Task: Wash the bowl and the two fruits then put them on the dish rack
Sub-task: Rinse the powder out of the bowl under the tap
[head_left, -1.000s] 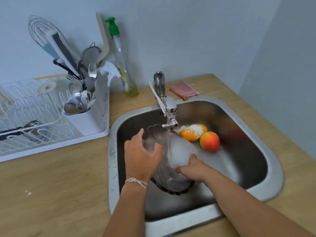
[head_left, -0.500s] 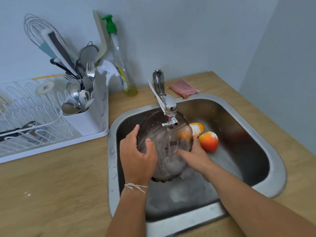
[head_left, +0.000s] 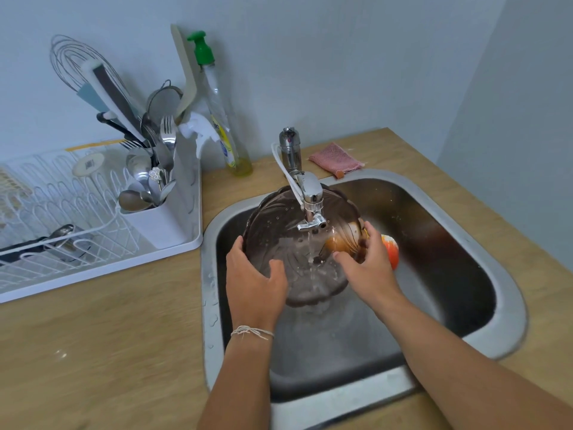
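Under the faucet (head_left: pixel 311 203), both hands gripped the bowl (head_left: pixel 279 240): left hand (head_left: pixel 254 282) near rim, right hand (head_left: pixel 369 268) right rim. Dish rack (head_left: pixel 55 209) lay leftward, nearer the left hand.

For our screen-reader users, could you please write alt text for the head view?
Both hands, left hand and right hand, hold a brown glass bowl under the running tap in a steel sink; two fruits lie behind it.

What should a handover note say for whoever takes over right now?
Left hand grips the bowl's near rim; right hand holds its right rim.
The bowl is tilted under the running tap, over the sink.
Both fruits are in the sink: one seen through the bowl, one behind the right hand.
Done: bowl nearly rinsed.
Left: rack the bowl on the dish rack, rinse and rack the fruits.
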The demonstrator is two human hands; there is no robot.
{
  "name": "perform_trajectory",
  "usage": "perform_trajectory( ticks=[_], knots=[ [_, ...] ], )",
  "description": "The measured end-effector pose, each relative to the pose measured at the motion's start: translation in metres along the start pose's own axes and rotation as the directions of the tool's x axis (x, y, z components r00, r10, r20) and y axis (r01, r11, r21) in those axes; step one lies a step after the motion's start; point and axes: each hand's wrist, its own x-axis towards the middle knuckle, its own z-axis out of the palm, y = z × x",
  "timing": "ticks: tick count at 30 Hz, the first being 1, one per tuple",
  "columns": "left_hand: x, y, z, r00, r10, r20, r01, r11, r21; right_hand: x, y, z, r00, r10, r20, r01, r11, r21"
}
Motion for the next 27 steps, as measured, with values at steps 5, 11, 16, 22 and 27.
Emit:
perform_trajectory(
  ticks=[5,11,16,22,27],
  knots=[
    [-0.002,0.004,-0.003,0.998,0.04,-0.039,-0.041,0.999,-0.015,0.006,0.007,0.006,0.999,0.01,0.046,-0.009,1.0,-0.025],
    [-0.006,0.007,-0.007,0.987,0.07,-0.147,-0.076,0.997,-0.032,0.0,0.006,0.007,0.972,0.079,0.221,-0.07,0.996,-0.047],
    [-0.014,0.019,-0.019,0.993,-0.091,-0.073,0.093,0.995,0.025,-0.006,0.003,0.008,0.945,0.072,0.32,-0.015,0.984,-0.177],
    [-0.026,0.049,-0.07,0.994,0.09,0.057,-0.1,0.974,0.204,-0.025,0.001,0.024,0.866,0.083,0.493,0.026,0.978,-0.209],
    [-0.032,0.08,-0.114,0.969,0.221,0.107,-0.241,0.938,0.25,-0.051,-0.016,0.053,0.743,0.082,0.664,-0.031,0.996,-0.088]
  ],
)
